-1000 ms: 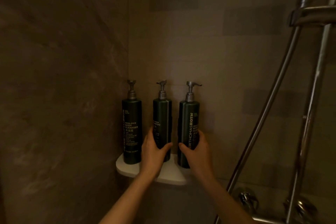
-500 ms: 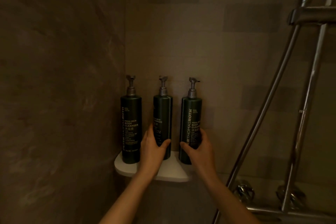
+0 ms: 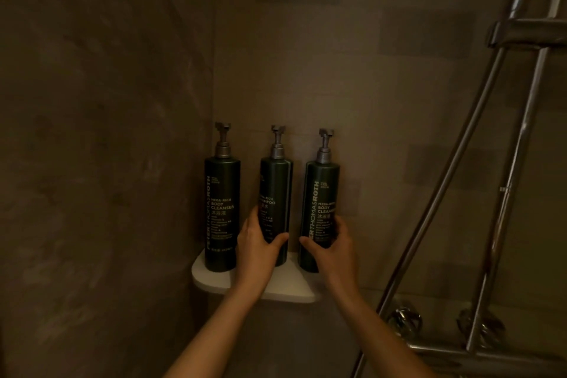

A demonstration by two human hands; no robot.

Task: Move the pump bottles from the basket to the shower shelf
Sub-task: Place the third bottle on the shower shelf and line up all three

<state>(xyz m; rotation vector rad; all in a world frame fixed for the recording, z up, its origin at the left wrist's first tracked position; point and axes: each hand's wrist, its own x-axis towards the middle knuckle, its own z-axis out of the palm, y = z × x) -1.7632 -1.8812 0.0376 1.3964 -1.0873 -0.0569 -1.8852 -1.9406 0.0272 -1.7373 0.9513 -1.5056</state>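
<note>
- Compared with a second ago, both hands are sitting a little higher on their bottles, and the right bottle (image 3: 320,212) is now standing straighter, with its body-cleanser label turned further toward the camera.
- Tiled walls (image 3: 383,86) are filling most of the dim view; chrome shower pipes (image 3: 503,193) are running down the right side, partly cut off by the frame edge.
- White corner shelf (image 3: 288,291) is carrying all three pump bottles upright, side by side but apart; the left bottle (image 3: 221,212) is standing untouched nearest the corner.
- Left hand (image 3: 257,242) is wrapping the lower part of the middle bottle (image 3: 275,209); right hand (image 3: 333,247) is wrapping the lower part of the right bottle, thumb in front.
- Judging by this, the placing step is nearly over: labels are being squared up, and the next move is calling for a gentle release without tipping either bottle.
- Basket is not in view, so whether more bottles remain cannot be told; the small label print is too dark to read, and the bottle bases are hiding behind the hands.
</note>
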